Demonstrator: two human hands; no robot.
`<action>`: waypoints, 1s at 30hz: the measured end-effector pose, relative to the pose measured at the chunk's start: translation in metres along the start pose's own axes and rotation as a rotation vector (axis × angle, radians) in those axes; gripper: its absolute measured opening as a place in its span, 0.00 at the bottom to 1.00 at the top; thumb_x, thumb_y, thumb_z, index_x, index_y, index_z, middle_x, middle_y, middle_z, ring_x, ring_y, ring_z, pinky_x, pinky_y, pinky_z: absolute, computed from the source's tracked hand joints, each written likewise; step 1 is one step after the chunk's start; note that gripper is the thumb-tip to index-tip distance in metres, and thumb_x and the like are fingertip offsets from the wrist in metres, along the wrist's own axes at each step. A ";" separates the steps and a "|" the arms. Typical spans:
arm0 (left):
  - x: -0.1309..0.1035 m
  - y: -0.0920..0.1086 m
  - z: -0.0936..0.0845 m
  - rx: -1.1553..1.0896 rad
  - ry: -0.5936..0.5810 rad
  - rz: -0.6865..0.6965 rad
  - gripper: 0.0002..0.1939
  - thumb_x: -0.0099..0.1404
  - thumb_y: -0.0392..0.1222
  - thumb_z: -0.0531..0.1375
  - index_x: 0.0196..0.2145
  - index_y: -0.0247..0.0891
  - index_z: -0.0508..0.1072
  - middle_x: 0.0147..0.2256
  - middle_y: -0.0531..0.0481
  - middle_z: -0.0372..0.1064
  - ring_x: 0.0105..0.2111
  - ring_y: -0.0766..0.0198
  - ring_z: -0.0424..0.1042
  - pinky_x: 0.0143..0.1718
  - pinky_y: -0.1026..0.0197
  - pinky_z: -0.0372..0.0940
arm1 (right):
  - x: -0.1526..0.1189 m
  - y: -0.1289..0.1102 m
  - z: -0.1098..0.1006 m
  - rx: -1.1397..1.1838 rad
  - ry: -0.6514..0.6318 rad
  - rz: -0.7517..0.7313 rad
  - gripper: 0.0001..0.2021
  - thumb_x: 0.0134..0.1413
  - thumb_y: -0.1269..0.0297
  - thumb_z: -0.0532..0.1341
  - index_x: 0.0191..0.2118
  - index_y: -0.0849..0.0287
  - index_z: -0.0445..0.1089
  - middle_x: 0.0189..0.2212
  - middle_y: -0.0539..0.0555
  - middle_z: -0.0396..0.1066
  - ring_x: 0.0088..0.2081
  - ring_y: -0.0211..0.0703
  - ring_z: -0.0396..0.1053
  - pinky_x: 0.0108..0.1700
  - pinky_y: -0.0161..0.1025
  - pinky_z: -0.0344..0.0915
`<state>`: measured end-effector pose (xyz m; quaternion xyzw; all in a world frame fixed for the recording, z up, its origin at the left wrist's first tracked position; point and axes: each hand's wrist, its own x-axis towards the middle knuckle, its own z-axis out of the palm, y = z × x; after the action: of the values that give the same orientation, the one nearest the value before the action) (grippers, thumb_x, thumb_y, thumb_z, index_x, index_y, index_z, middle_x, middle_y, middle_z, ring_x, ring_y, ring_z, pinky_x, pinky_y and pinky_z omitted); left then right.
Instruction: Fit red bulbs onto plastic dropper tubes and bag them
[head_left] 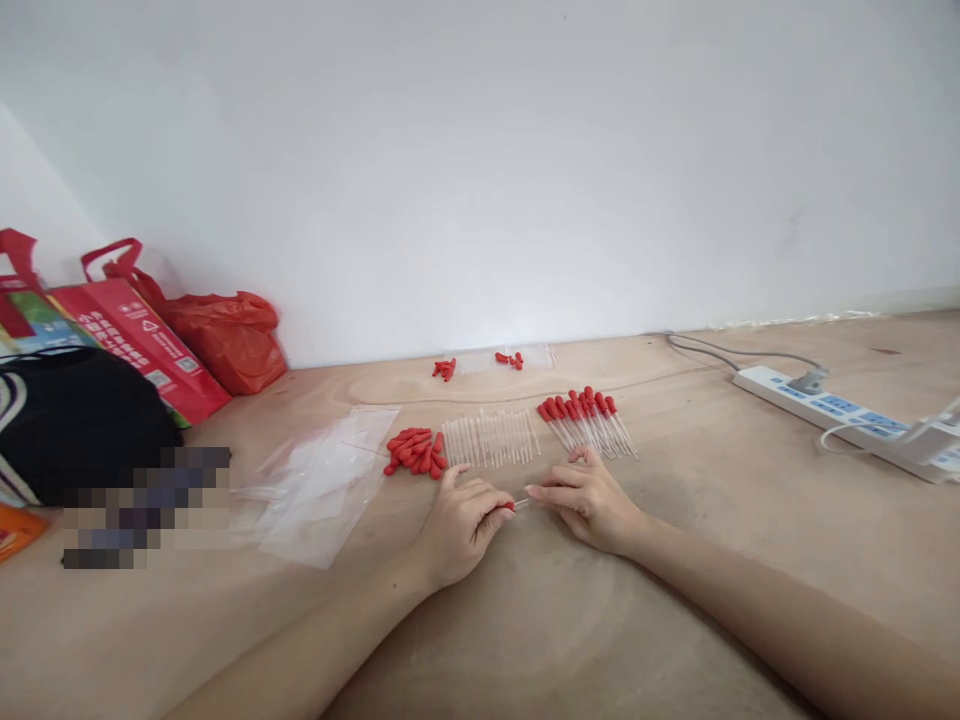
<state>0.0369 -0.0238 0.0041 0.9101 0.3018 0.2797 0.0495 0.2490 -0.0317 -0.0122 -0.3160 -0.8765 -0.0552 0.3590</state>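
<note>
My left hand (pixel 466 522) pinches a red rubber bulb (pixel 509 506) near the middle of the table. From the bulb a thin clear tube (pixel 522 503) runs right into the fingertips of my right hand (pixel 589 500), which are closed on it. A pile of red bulbs (pixel 415 452) lies just beyond my left hand. Right of that pile, clear tubes (pixel 491 438) lie side by side in a row. Several droppers (pixel 589 420), clear tubes with red bulbs on their far ends, lie together beyond my right hand.
Clear plastic bags (pixel 322 490) lie left of the bulbs. Small red pieces (pixel 444 370) and more tubes sit near the wall. A white power strip (pixel 840 410) with cables is at right. Red bags (pixel 232 340) and a black bag (pixel 90 425) stand at left.
</note>
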 end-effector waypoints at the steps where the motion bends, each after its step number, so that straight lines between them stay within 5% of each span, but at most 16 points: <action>1: 0.000 0.000 0.000 0.013 0.002 0.012 0.12 0.66 0.39 0.47 0.30 0.39 0.68 0.26 0.54 0.71 0.28 0.67 0.68 0.49 0.51 0.48 | 0.001 -0.001 -0.001 -0.014 0.000 -0.012 0.13 0.54 0.74 0.50 0.40 0.55 0.69 0.28 0.49 0.70 0.28 0.33 0.64 0.39 0.41 0.49; 13: -0.001 0.003 0.003 0.074 -0.003 0.095 0.10 0.64 0.39 0.48 0.29 0.38 0.66 0.25 0.54 0.68 0.27 0.66 0.66 0.50 0.51 0.48 | 0.005 -0.015 0.000 -0.133 -0.034 -0.028 0.12 0.54 0.71 0.48 0.28 0.61 0.68 0.21 0.49 0.63 0.22 0.34 0.54 0.32 0.39 0.43; 30: 0.002 -0.011 -0.003 0.095 0.033 0.100 0.08 0.65 0.39 0.50 0.33 0.41 0.68 0.28 0.54 0.70 0.32 0.64 0.67 0.50 0.50 0.46 | 0.014 -0.028 -0.002 -0.137 -0.161 0.139 0.10 0.56 0.68 0.51 0.32 0.57 0.69 0.25 0.51 0.68 0.30 0.37 0.60 0.33 0.39 0.44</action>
<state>0.0311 -0.0139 0.0053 0.9206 0.2696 0.2823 -0.0128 0.2261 -0.0473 0.0024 -0.4031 -0.8726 -0.0643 0.2682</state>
